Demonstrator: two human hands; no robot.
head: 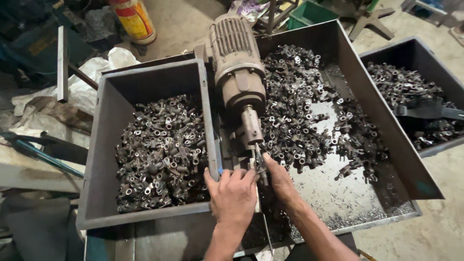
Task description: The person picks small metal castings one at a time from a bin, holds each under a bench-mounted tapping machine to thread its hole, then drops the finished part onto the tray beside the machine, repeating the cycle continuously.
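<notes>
A brown electric motor (pixel 236 63) with a spindle (pixel 252 126) points toward me between two grey bins. My left hand (pixel 232 193) rests just below the spindle tip, its fingers curled over the machine's edge. My right hand (pixel 279 176) is beside it, with thumb and fingers pinched on a small dark metal part (pixel 261 162) held at the spindle's tip. The left bin (pixel 104 125) holds a heap of small metal fittings (pixel 162 150). Loose fittings (pixel 297 106) and metal shavings are spread over the right tray (pixel 386 121).
A third grey bin (pixel 415 53) of similar parts stands at the far right. A red and yellow cylinder (pixel 134 19), white sacks (pixel 92 77) and a green crate (pixel 309 13) lie on the concrete floor behind. Blue-handled tools (pixel 38 152) sit at the left.
</notes>
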